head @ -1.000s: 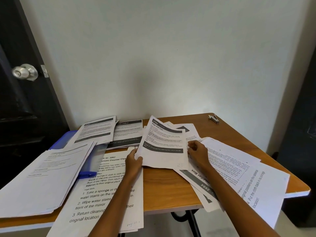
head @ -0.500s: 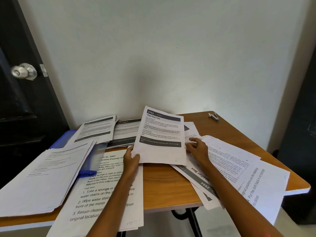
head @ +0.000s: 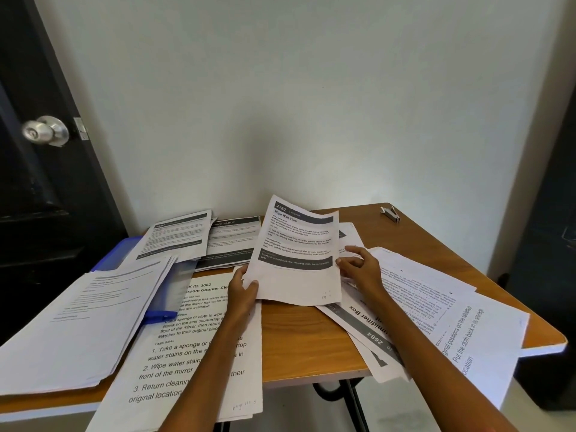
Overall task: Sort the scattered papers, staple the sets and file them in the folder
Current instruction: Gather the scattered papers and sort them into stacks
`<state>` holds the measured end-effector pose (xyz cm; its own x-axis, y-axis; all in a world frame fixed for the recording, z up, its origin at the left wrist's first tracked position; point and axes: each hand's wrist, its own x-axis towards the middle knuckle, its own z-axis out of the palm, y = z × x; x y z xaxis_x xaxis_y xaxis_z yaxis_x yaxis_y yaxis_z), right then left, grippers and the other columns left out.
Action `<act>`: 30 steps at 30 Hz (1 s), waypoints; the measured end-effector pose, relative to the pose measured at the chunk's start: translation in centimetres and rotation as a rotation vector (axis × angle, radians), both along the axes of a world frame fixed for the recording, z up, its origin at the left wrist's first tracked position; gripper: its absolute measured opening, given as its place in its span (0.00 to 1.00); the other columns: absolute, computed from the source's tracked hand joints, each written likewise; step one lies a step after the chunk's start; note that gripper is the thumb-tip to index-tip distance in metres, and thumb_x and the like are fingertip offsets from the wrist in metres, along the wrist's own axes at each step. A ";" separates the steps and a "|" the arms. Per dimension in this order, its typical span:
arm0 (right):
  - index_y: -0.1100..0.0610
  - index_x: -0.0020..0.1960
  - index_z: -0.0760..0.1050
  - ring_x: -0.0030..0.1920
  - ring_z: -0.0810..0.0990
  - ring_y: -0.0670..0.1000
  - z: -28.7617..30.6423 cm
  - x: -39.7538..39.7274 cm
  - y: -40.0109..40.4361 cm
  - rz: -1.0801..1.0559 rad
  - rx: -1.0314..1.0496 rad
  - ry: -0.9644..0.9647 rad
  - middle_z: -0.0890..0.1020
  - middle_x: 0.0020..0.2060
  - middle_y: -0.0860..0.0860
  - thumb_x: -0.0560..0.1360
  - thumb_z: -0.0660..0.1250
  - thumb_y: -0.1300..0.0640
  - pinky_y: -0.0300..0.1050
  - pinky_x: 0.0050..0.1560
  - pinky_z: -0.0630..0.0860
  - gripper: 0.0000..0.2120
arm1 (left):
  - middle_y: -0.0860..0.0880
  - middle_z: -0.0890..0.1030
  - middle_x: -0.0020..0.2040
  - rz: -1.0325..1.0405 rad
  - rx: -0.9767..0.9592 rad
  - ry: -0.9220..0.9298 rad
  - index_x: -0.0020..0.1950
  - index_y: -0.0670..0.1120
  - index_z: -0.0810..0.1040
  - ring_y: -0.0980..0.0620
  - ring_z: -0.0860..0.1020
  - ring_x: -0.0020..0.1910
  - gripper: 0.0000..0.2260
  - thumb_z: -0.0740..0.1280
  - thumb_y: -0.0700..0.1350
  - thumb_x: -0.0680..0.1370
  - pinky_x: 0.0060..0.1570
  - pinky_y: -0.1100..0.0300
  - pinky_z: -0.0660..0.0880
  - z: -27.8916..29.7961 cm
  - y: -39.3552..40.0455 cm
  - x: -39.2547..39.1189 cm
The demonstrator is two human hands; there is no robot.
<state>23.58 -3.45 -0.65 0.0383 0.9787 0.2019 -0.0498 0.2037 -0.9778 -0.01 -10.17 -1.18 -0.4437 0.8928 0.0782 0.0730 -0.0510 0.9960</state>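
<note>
Presently: sheet "2762 – Wipe Wall Tiles" held above the table

Item, sheet [head: 299, 254]: white, printed, dark header band reading "2762", title "Wipe Wall Tiles", second dark band lower down; tilted up, slightly curled, small handwriting near its bottom corner.

Left hand [head: 244, 289]: fingers pinch the sheet's lower left corner, thumb on the printed face.

Right hand [head: 355, 268]: fingers loosely spread, touching the sheet's right edge; whether they grip it, cannot tell.

Table [head: 299, 344]: wooden, carrying scattered papers. Legible: "3062 ... Counter Cle..." page [head: 187, 353] under the left forearm; "2684" page [head: 371, 332] under the right.

Blue folder [head: 124, 251]: far left, partly buried.

Stapler [head: 390, 213]: far right corner, well apart.
</note>
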 end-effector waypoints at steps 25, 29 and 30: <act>0.62 0.68 0.67 0.44 0.81 0.48 0.3 0.1 -0.4 0.009 -0.033 -0.076 0.82 0.50 0.55 0.75 0.67 0.62 0.35 0.35 0.79 0.23 | 0.43 0.76 0.55 -0.015 0.018 -0.012 0.69 0.46 0.65 0.53 0.77 0.46 0.21 0.63 0.34 0.78 0.38 0.61 0.77 0.2 -0.4 0.2; 0.58 0.66 0.67 0.43 0.81 0.44 0.4 -0.5 -1.1 0.142 -0.061 -0.036 0.80 0.53 0.52 0.75 0.65 0.67 0.34 0.32 0.77 0.21 | 0.43 0.76 0.55 0.006 0.032 -0.055 0.69 0.45 0.65 0.52 0.76 0.47 0.21 0.62 0.33 0.78 0.40 0.62 0.77 0.4 -0.5 0.3; 0.56 0.66 0.67 0.43 0.81 0.45 0.4 -0.7 -1.3 0.161 -0.062 -0.038 0.80 0.53 0.53 0.74 0.65 0.68 0.35 0.32 0.78 0.22 | 0.43 0.75 0.55 0.013 0.036 -0.071 0.69 0.45 0.65 0.51 0.76 0.48 0.21 0.62 0.33 0.77 0.41 0.61 0.77 0.5 -0.5 0.3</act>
<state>22.84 -4.70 -0.27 -0.1269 0.9821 0.1392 -0.0394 0.1353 -0.9900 0.31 -10.68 -0.73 -0.4605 0.8842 0.0783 0.0035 -0.0864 0.9963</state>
